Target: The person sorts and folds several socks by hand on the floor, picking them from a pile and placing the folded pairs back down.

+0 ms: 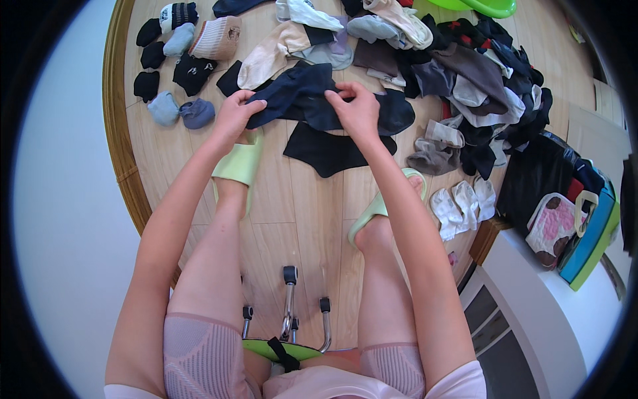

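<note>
My left hand (238, 115) pinches the toe end of a dark navy sock (294, 92), and my right hand (355, 107) has thumb and fingertips at its other end. Another dark sock (396, 114) lies partly behind my right hand. Nearer to me, a black sock (324, 152) is flat on the wooden floor. Beyond the navy sock rests a cream sock (266, 52). To the left are several rolled socks, among them a light blue one (163, 108), a slate-blue one (197, 113) and a black one with a pattern (193, 74).
A large heap of mixed socks (468, 82) spreads at the right. White socks (466, 202) lie by my right slipper (374, 214). A green plastic basin (491, 7) stands at the top. Packed bags (551, 224) are at far right; chrome stool legs (288, 304) stand between my legs.
</note>
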The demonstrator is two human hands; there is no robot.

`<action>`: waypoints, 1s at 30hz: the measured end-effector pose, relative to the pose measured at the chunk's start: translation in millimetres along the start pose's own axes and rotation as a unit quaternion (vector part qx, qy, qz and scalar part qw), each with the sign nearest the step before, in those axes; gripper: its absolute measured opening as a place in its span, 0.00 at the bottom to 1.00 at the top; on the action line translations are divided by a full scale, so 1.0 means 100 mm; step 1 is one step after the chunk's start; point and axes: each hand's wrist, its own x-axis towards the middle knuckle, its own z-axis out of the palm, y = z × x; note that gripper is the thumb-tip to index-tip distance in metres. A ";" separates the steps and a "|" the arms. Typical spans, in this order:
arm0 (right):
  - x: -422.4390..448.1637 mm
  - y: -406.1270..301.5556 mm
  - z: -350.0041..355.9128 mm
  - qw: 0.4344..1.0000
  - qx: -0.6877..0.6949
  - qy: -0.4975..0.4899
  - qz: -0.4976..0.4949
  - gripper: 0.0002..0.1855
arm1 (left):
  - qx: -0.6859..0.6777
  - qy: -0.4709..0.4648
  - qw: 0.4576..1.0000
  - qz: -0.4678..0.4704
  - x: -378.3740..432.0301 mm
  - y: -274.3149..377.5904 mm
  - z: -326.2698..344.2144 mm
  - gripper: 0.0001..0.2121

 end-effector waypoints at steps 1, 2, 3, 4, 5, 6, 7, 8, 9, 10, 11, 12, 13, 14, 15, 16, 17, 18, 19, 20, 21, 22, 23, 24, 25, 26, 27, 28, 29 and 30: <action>0.02 -0.02 0.06 0.998 -0.049 0.011 -0.022 0.14 | 0.003 -0.004 1.000 -0.001 0.02 -0.02 -0.04 0.10; 0.04 -0.04 0.10 0.999 -0.048 0.011 -0.023 0.13 | 0.009 -0.001 1.000 -0.003 0.05 -0.04 -0.06 0.09; 0.06 -0.04 0.14 0.999 -0.048 0.009 -0.024 0.12 | 0.014 0.003 1.000 -0.005 0.06 -0.05 -0.07 0.09; 0.07 -0.04 0.17 0.999 -0.048 0.008 -0.024 0.12 | 0.020 0.007 1.000 -0.007 0.07 -0.07 -0.08 0.09; 0.07 -0.03 0.18 0.999 -0.030 0.008 -0.020 0.11 | 0.012 0.007 1.000 -0.007 0.08 -0.08 -0.09 0.08; 0.08 -0.01 0.19 1.000 -0.014 0.008 -0.015 0.11 | 0.004 0.006 1.000 -0.007 0.09 -0.08 -0.10 0.07; 0.08 0.00 0.19 1.000 0.003 0.008 -0.011 0.10 | -0.004 0.005 1.000 -0.006 0.10 -0.08 -0.10 0.06; 0.11 0.04 0.18 0.998 0.056 0.004 -0.016 0.09 | -0.028 0.005 1.000 -0.010 0.10 -0.08 -0.10 0.06; 0.16 0.12 0.12 0.994 0.106 0.003 -0.023 0.09 | -0.054 0.001 0.998 -0.012 0.12 -0.05 -0.07 0.05; 0.11 -0.05 0.05 0.953 0.271 -0.050 0.126 0.07 | -0.074 0.005 0.997 -0.018 0.10 -0.06 -0.13 0.05; 0.13 -0.07 0.02 0.910 0.366 -0.060 0.186 0.07 | -0.103 -0.001 0.994 -0.023 0.08 -0.07 -0.19 0.05; 0.17 -0.06 -0.12 0.877 0.434 -0.069 0.194 0.06 | -0.136 -0.013 0.990 -0.021 0.08 -0.01 -0.21 0.04; 0.16 -0.06 -0.23 0.838 0.501 -0.080 0.203 0.05 | -0.168 -0.024 0.985 -0.024 0.06 0.03 -0.22 0.04; 0.13 -0.06 -0.31 0.833 0.514 -0.070 0.193 0.04 | -0.190 -0.022 0.982 -0.007 0.04 0.05 -0.18 0.04; 0.05 -0.13 -0.43 0.828 0.527 -0.060 0.183 0.03 | -0.189 -0.042 0.981 0.001 0.03 0.08 -0.16 0.04; -0.02 -0.15 -0.50 0.832 0.533 -0.073 0.137 0.03 | -0.186 -0.061 0.981 0.008 0.02 0.09 -0.16 0.05; -0.10 -0.11 -0.54 0.849 0.511 -0.078 0.112 0.03 | -0.183 -0.079 0.980 0.015 0.01 0.10 -0.16 0.05; -0.18 -0.05 -0.63 0.868 0.483 -0.081 0.084 0.03 | -0.132 -0.064 0.987 0.059 0.06 0.06 -0.08 0.06; -0.26 0.03 -0.64 0.882 0.460 -0.088 0.058 0.03 | -0.076 -0.043 0.991 0.102 0.12 -0.02 -0.04 0.07; -0.35 0.11 -0.64 0.929 0.351 -0.101 0.062 0.03 | -0.018 -0.022 0.989 0.143 0.17 -0.10 -0.05 0.08; -0.40 0.29 -0.65 0.953 0.280 -0.099 0.062 0.01 | 0.102 -0.006 0.977 0.188 0.22 -0.13 0.02 0.09; -0.45 0.42 -0.60 0.961 0.226 -0.132 0.090 0.03 | 0.226 0.016 0.947 0.227 0.23 -0.15 0.01 0.10; -0.48 0.54 -0.58 0.965 0.170 -0.164 0.116 0.06 | 0.346 0.037 0.900 0.263 0.24 -0.17 0.01 0.11; -0.50 0.55 -0.53 0.973 0.132 -0.150 0.117 0.09 | 0.400 0.050 0.866 0.295 0.21 -0.15 0.00 0.12; -0.52 0.51 -0.49 0.980 0.092 -0.135 0.117 0.11 | 0.429 0.082 0.839 0.325 0.15 -0.10 0.04 0.11; -0.53 0.46 -0.46 0.985 0.052 -0.120 0.116 0.14 | 0.456 0.112 0.809 0.354 0.08 -0.05 0.11 0.11; -0.49 0.44 -0.46 0.988 0.039 -0.100 0.111 0.16 | 0.480 0.143 0.776 0.385 0.03 0.03 0.18 0.10; -0.42 0.42 -0.45 0.991 0.025 -0.080 0.106 0.17 | 0.451 0.127 0.787 0.402 0.00 0.09 0.24 0.10; -0.37 0.40 -0.45 0.993 0.011 -0.060 0.101 0.19 | 0.420 0.094 0.796 0.426 0.02 0.10 0.31 0.10; -0.33 0.24 -0.41 0.989 0.020 -0.068 0.133 0.19 | 0.397 0.064 0.800 0.446 0.05 0.12 0.29 0.10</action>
